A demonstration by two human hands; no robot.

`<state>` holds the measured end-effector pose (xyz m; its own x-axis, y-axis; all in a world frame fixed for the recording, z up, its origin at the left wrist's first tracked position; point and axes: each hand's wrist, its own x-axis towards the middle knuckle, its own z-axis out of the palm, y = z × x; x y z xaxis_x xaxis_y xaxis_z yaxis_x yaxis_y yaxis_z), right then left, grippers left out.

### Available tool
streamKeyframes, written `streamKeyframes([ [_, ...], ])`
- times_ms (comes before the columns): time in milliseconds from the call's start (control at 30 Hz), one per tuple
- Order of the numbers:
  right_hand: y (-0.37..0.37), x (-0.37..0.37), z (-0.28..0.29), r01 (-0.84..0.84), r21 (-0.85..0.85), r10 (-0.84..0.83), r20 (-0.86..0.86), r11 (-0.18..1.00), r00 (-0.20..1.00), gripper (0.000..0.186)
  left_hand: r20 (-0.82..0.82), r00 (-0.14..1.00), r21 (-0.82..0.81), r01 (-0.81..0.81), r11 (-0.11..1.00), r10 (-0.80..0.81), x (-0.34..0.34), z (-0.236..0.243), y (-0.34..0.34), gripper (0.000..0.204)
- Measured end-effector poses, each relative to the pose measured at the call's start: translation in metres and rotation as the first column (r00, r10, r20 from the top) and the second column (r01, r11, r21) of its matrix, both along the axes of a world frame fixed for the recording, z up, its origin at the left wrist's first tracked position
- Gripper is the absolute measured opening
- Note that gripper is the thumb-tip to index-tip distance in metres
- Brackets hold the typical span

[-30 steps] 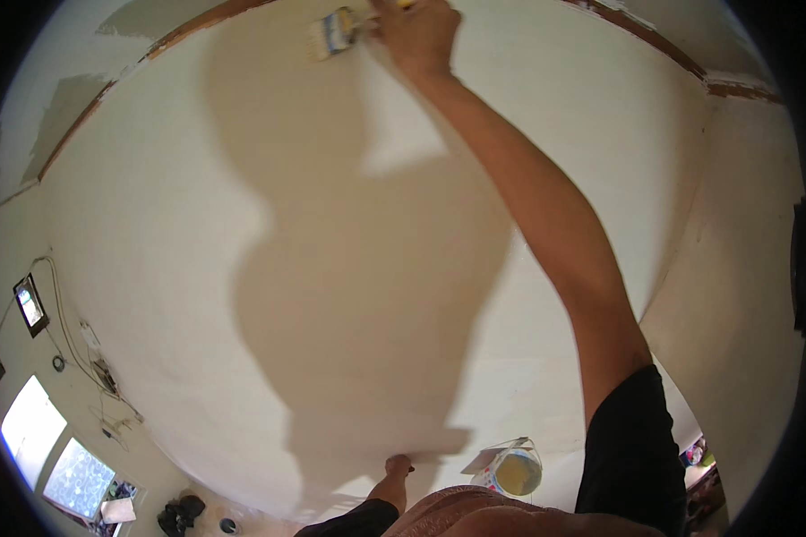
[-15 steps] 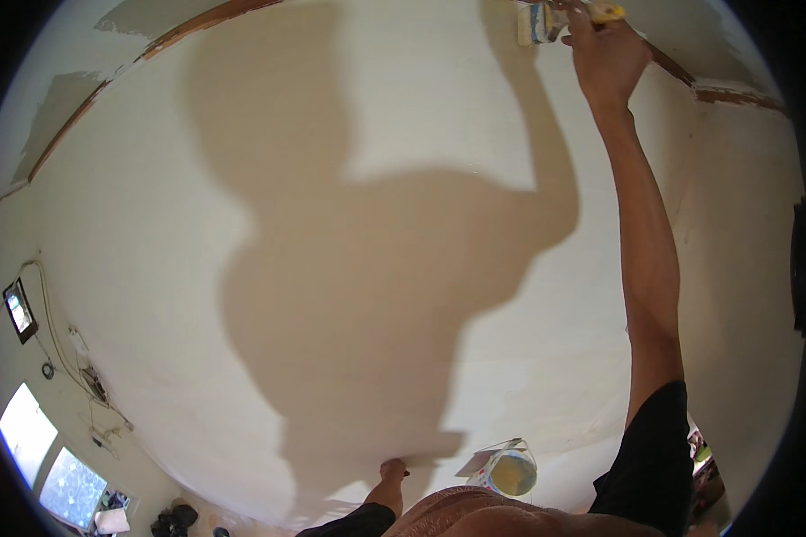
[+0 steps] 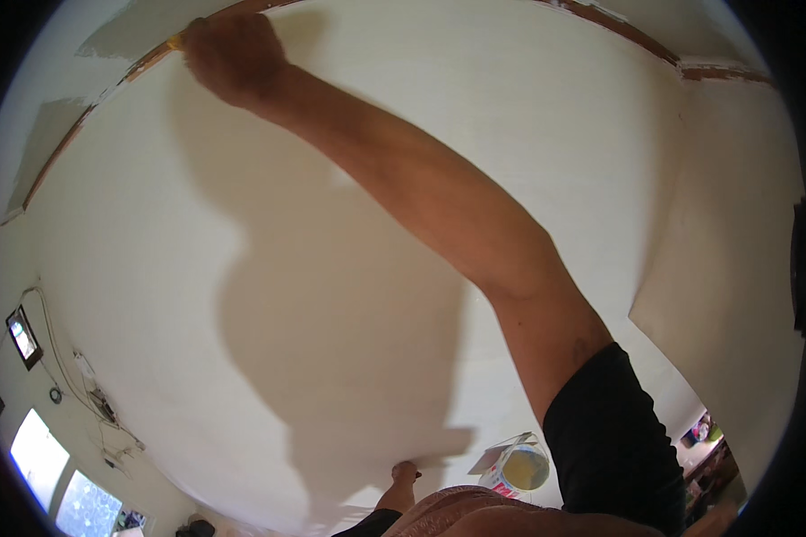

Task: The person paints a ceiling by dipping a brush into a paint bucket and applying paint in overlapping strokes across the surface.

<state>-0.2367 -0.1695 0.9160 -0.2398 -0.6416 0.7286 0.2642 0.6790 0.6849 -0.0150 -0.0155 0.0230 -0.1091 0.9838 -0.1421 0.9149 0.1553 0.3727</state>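
In the head view, has the right arm (image 3: 439,197) stretched across the pale wall (image 3: 555,152), above and to the left of the bucket (image 3: 500,481). With the right hand (image 3: 237,58) clenched, grasps a brush (image 3: 176,42), showing only the yellow end of its handle, beside the brown wood strip (image 3: 139,68), far above the bucket and to its left. Has the left hand (image 3: 406,471) low, near the bucket on its left; cannot tell its grasp. Casts a wide shadow (image 3: 331,331) on the wall, left of the bucket.
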Motion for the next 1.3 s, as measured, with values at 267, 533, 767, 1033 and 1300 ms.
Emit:
streamKeyframes([
  [267,0.033,0.11,0.019,-0.073,-0.413,0.048,-0.069,0.908,0.996,0.016,0.005,1.0,-0.074,-0.029,0.997,0.03,-0.009,0.001,0.0,0.013],
  [533,0.043,0.308,0.03,-0.023,-0.509,-0.265,-0.485,0.86,0.833,0.018,0.006,0.999,-0.061,-0.041,0.997,0.041,-0.013,0.003,0.002,0.018],
  [767,0.063,0.228,0.08,0.838,-0.058,-0.628,-0.691,0.543,0.359,0.017,-0.034,0.996,0.088,0.084,0.993,-0.081,0.016,0.006,-0.001,0.022],
  [1033,0.021,-0.006,0.036,0.155,0.247,-0.158,-0.007,0.957,0.987,0.012,0.053,0.998,-0.089,-0.017,0.996,0.022,-0.014,-0.008,0.002,0.02],
  [1300,-0.01,0.0,0.045,-0.041,0.149,0.076,-0.238,0.988,0.968,0.018,0.324,0.924,-0.183,-0.149,0.972,0.203,-0.025,-0.024,0.015,0.024],
])
